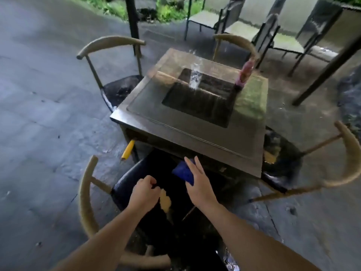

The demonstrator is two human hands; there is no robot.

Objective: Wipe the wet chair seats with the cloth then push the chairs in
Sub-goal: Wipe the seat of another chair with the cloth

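The near chair's black seat [127,184] lies right below me, its front tucked under the table edge, its curved rope-wrapped back [86,196] to the left. A blue cloth [182,173] lies on the seat. My right hand [197,184] presses on the cloth with straight fingers. My left hand [144,192] is curled at the top of a yellow leaf [165,202] on the seat and seems to pinch it. Three more chairs stand at the table: left [121,89], right [281,153] and far [234,41].
The square dark table [175,122] has a sunken middle; a glass [194,77], a pink bottle [245,73] and a green mat [252,98] stand on it. A yellow tube [128,149] sticks out under its left corner. Metal chairs [207,18] and a post [132,20] stand behind. Wet floor spreads left.
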